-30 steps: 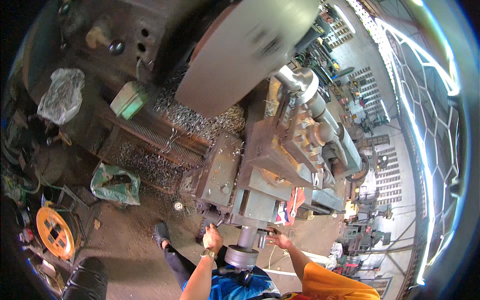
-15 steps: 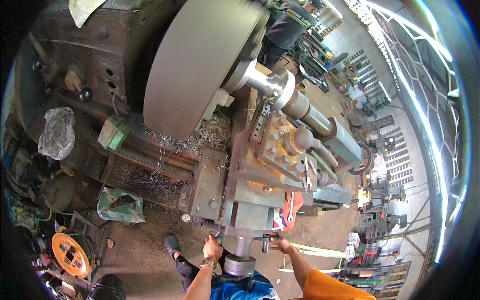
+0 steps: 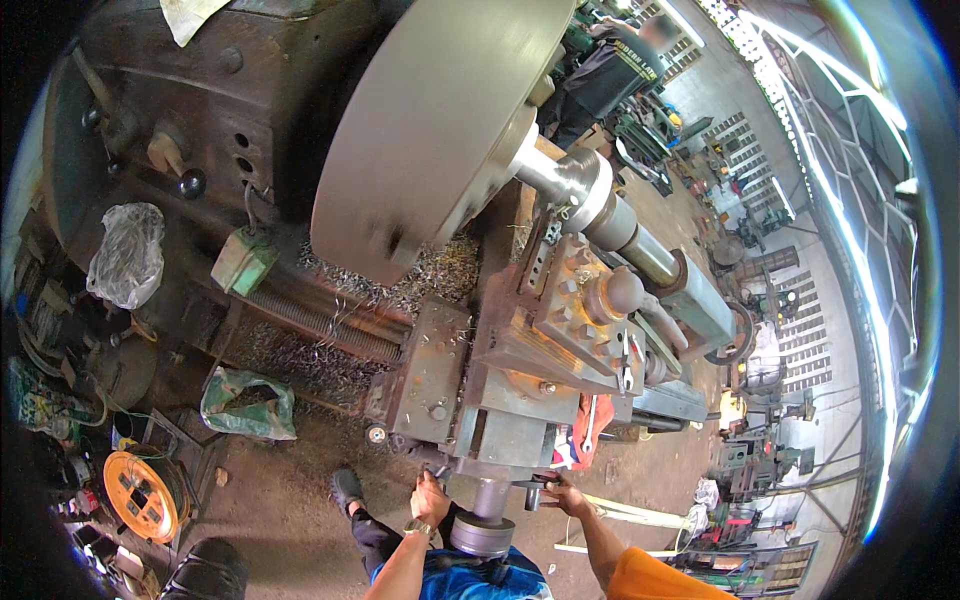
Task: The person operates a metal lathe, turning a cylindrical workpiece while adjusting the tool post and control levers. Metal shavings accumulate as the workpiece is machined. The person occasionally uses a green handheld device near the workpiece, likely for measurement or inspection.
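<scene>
I stand at a large metal lathe. My left hand (image 3: 428, 500), with a watch on its wrist, is closed round a small lever (image 3: 442, 472) at the carriage's front. To its right, my right hand (image 3: 568, 497) has its fingers closed on a dark crank handle (image 3: 533, 494). Between the hands a round metal dial (image 3: 483, 535) sticks out on a short shaft. Beyond them stands the tool post (image 3: 585, 310), with bolts and a rounded top knob. The big grey chuck (image 3: 430, 130) is smeared by motion, and a shiny metal shaft (image 3: 590, 195) runs from it to the tailstock (image 3: 700, 305).
Metal chips (image 3: 420, 275) lie below the chuck. A red cloth (image 3: 592, 425) with wrenches rests beside the tool post. At left are a green bag (image 3: 248, 405), a clear plastic bag (image 3: 127, 257) and an orange reel (image 3: 145, 497). A person (image 3: 605, 80) stands at the far side.
The whole scene has shifted slightly right in the view. Both hands keep their grips. Dark marks on the chuck's edge show differently, and the person at the far side stands more upright.
</scene>
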A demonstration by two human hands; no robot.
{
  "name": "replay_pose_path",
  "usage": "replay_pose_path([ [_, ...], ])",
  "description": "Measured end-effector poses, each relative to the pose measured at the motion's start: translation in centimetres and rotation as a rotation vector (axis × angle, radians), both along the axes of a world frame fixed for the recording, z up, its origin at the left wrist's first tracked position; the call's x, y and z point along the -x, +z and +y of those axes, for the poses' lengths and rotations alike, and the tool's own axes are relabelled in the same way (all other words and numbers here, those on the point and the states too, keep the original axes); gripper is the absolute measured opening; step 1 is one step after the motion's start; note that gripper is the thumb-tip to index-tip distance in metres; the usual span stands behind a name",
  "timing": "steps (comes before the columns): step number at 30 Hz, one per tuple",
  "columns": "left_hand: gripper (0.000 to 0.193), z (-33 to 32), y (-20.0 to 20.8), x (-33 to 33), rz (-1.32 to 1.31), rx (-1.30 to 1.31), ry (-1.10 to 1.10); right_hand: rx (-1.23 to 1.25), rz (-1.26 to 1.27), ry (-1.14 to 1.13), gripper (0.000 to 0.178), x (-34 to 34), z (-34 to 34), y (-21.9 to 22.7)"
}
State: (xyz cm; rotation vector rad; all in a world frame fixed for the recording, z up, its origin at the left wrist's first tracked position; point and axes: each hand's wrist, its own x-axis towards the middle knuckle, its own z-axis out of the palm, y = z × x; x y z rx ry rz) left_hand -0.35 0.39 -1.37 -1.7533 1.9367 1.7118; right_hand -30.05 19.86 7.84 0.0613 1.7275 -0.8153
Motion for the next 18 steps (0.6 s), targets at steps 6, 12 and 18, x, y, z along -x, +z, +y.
replay_pose_path([
  [6, 0.048, 0.13, -0.26, -0.01, -0.002, -0.026, -0.002, -0.047, 0.024, 0.026, 0.065, -0.08, -0.15, 0.41],
  [12, 0.047, 0.12, -0.3, 0.01, 0.013, -0.033, 0.004, -0.061, 0.025, 0.028, 0.062, -0.05, 0.21, 0.6],
  [18, 0.049, 0.06, 0.04, -0.03, 0.019, -0.031, 0.01, -0.088, 0.04, 0.013, 0.064, -0.02, 0.77, 0.32],
])
